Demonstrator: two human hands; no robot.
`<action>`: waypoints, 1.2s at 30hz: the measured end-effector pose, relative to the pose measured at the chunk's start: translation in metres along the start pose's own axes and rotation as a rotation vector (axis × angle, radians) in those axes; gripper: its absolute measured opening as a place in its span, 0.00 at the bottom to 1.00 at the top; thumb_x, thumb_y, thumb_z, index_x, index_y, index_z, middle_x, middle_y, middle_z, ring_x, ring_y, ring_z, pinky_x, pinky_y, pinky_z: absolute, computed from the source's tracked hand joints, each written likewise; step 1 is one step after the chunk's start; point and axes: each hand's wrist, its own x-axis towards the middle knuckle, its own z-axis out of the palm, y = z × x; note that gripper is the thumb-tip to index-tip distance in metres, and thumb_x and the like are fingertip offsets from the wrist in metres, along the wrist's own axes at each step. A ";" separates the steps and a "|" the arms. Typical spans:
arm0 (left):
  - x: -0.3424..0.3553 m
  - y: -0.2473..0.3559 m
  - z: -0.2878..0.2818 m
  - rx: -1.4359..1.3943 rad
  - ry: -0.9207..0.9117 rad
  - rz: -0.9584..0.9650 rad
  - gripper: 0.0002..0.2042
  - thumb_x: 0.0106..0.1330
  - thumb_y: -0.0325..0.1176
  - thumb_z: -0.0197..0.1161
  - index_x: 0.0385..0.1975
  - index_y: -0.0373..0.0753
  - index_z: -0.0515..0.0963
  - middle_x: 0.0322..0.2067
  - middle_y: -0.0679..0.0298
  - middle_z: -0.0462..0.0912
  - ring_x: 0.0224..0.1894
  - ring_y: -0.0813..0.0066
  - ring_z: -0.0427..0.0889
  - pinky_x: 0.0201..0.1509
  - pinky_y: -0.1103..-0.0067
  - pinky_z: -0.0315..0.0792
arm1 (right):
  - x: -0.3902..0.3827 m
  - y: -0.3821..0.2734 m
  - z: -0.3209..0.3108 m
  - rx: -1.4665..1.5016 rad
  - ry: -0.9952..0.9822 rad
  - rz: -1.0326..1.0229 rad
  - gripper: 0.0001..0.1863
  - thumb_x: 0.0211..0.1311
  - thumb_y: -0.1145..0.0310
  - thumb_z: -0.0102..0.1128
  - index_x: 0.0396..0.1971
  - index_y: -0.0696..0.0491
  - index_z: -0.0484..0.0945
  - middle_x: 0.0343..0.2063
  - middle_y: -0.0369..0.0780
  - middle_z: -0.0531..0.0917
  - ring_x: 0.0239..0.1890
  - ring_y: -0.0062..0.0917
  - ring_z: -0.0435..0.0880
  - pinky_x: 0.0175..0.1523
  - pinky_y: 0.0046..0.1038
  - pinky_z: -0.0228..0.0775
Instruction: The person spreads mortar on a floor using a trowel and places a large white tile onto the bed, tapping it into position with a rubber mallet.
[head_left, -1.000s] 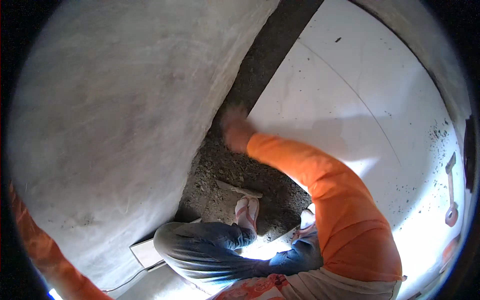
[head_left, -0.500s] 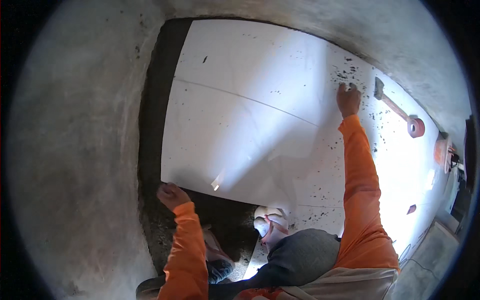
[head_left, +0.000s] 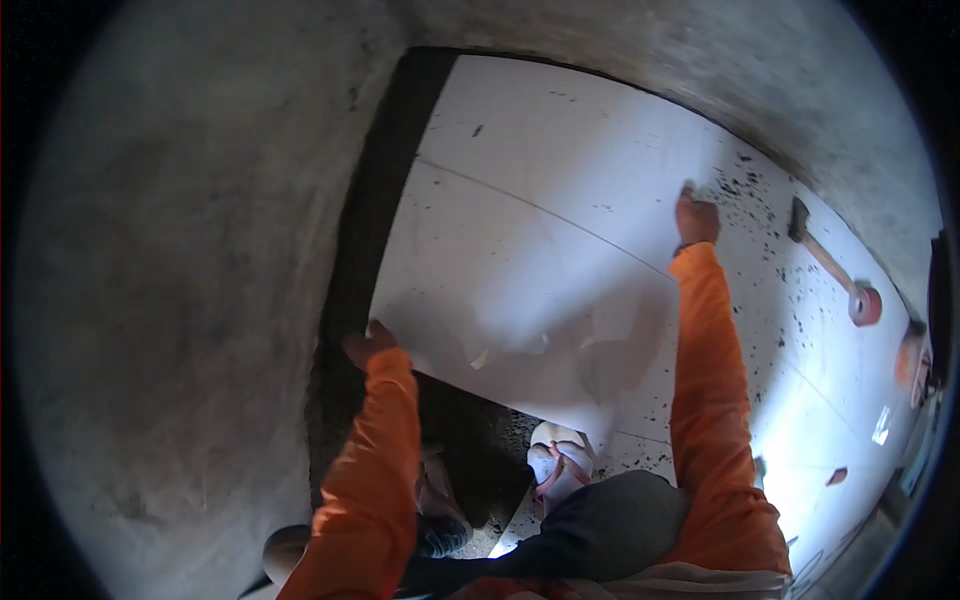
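My left hand (head_left: 368, 342), below an orange sleeve, has curled fingers on the edge of a large white tile (head_left: 500, 250), near its lower left corner. My right hand (head_left: 697, 215) is on the white surface toward the upper right, fingers bent; whether it grips anything is unclear. Dark specks lie beside it. A thin line crosses the tile diagonally. Dark, rough mortar bed (head_left: 470, 450) shows below and left of the tile. To the right of my right hand lie a hammer-like tool (head_left: 821, 250) and a red roll of tape (head_left: 866, 306).
A grey plastered wall (head_left: 170, 300) rises on the left, another (head_left: 650, 50) along the back. My sandalled foot (head_left: 558, 460) is below the tile. A small dark red piece (head_left: 837, 476) lies lower right; an orange object (head_left: 908, 358) is at the right rim.
The view has turned onto the tile. My left hand has come from the far left to the tile edge, then slightly upward; my right hand moved from the mortar strip across to the right.
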 end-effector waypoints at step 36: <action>-0.016 0.037 -0.036 0.191 -0.073 -0.508 0.24 0.68 0.49 0.35 0.50 0.38 0.70 0.50 0.53 0.75 0.49 0.59 0.77 0.53 0.69 0.74 | -0.030 -0.069 0.066 0.240 0.120 0.123 0.42 0.61 0.39 0.31 0.36 0.69 0.78 0.38 0.59 0.80 0.45 0.49 0.79 0.53 0.40 0.70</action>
